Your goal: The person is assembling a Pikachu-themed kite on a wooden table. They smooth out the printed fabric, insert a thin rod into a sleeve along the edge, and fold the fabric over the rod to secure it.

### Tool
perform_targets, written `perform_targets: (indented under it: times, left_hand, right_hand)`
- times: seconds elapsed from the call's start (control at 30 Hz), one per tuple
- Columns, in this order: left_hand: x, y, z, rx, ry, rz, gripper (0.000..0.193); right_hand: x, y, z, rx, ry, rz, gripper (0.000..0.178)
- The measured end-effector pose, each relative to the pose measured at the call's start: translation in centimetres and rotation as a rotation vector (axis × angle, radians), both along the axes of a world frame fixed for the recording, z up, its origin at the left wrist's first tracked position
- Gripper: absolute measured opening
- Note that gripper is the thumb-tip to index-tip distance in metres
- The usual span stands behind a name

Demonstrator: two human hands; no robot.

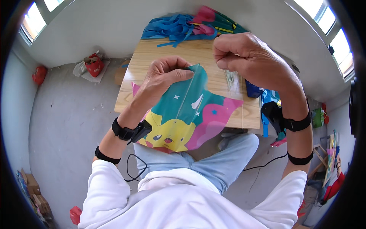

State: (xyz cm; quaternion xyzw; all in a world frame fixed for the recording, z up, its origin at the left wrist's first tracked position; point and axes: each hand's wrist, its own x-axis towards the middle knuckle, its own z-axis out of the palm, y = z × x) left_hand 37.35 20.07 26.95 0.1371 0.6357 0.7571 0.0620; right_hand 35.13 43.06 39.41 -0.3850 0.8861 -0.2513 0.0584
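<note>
My left hand (pixel 169 72) grips the top corner of a kite (pixel 179 114) between thumb and fingers. The kite is thin, green and pink, with a yellow cartoon face and a seam down its middle. It hangs over my lap and the table's near edge. My right hand (pixel 244 53) is raised above the table, to the right of the kite and apart from it. Its fingers are closed, and whatever they hold is hidden or too thin to make out. Beneath it, several thin pale rods (pixel 230 79) lie on the wooden table (pixel 152 51).
Blue ribbon strips (pixel 167 28) and a stack of folded colourful kites (pixel 217 21) lie at the table's far end. A dark blue box (pixel 253 89) stands at its right edge. Red bags (pixel 94 65) sit on the floor at left. A person in red (pixel 333 189) is at far right.
</note>
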Motion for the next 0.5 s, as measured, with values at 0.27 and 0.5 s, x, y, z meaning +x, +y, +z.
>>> perform_targets:
  times: [0.27,0.5]
  left_hand:
    - [0.3,-0.2,0.0,0.021,0.027,-0.030,0.016]
    - [0.3,-0.3,-0.3,-0.007,0.054,-0.016,0.019]
  right_hand:
    - [-1.0,-2.1,-1.9,-0.091,0.129,0.075,0.009]
    - [-0.9,-3.4,-2.6,-0.024,0.182,0.028,0.009]
